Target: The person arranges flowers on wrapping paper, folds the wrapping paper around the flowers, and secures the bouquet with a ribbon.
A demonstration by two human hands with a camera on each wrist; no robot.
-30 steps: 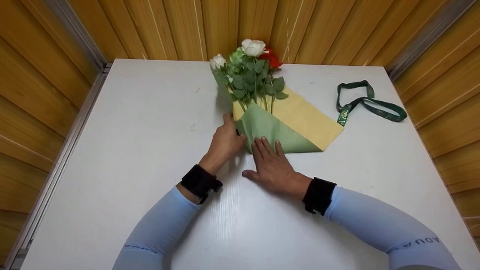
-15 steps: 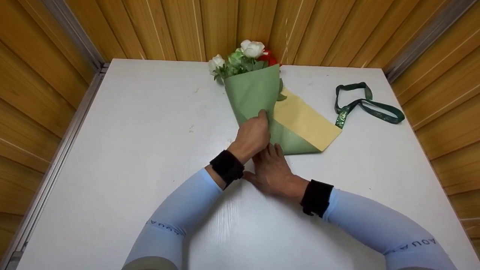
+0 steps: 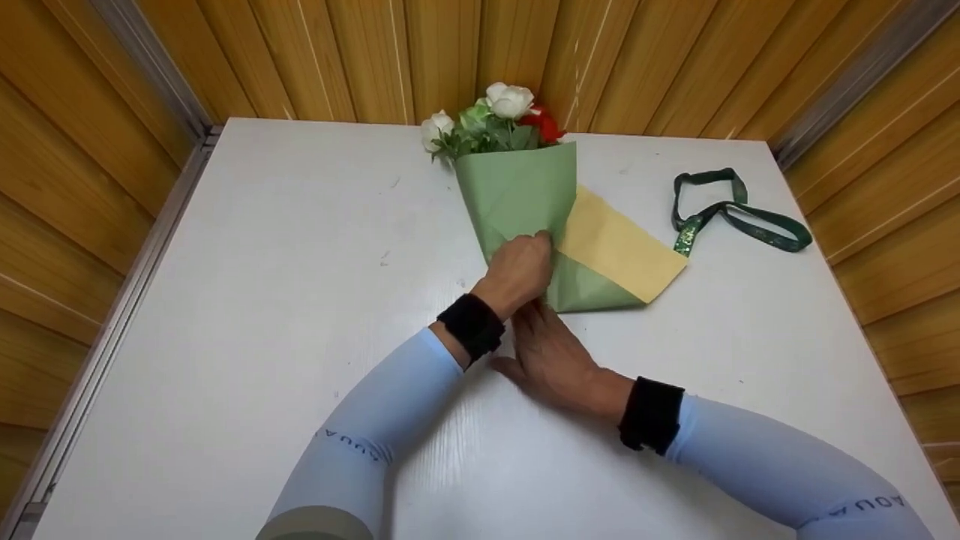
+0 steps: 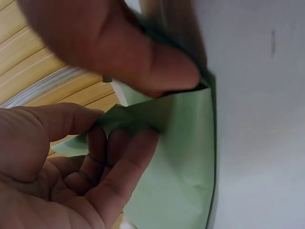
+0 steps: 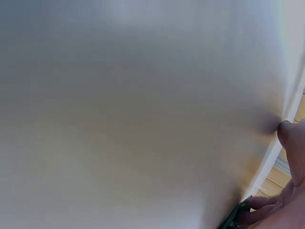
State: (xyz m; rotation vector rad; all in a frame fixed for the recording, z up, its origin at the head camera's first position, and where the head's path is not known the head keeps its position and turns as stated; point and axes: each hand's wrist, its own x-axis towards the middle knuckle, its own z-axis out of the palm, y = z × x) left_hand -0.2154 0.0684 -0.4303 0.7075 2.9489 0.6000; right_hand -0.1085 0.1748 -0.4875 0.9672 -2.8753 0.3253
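Note:
A bouquet of white, red and green flowers [image 3: 510, 101] lies in a cone of green wrapping paper [image 3: 517, 180], its blooms showing above the rim. The left hand [image 3: 517, 274] pinches the edge of the folded-over flap between thumb and fingers, as the left wrist view shows of the left hand [image 4: 95, 176]. Just below it, the right hand [image 3: 559, 360] rests with straight fingers on the pointed bottom of the wrap, fingertips partly hidden under the left hand. In the right wrist view, the right hand's thumb [image 5: 288, 133] touches the white tabletop. The stems are hidden by the paper.
The right flap of the wrap lies spread out, its yellow inner side [image 3: 619, 247] up. Beyond it a dark green ribbon [image 3: 765, 225] lies looped on the white table [image 3: 262, 262]. Wood-panelled walls [image 3: 360, 60] stand behind and on both sides.
The left hand has taken the left side of the green paper and folded it rightward over the stems and leaves. The right hand has stayed at the wrap's bottom, shifting slightly.

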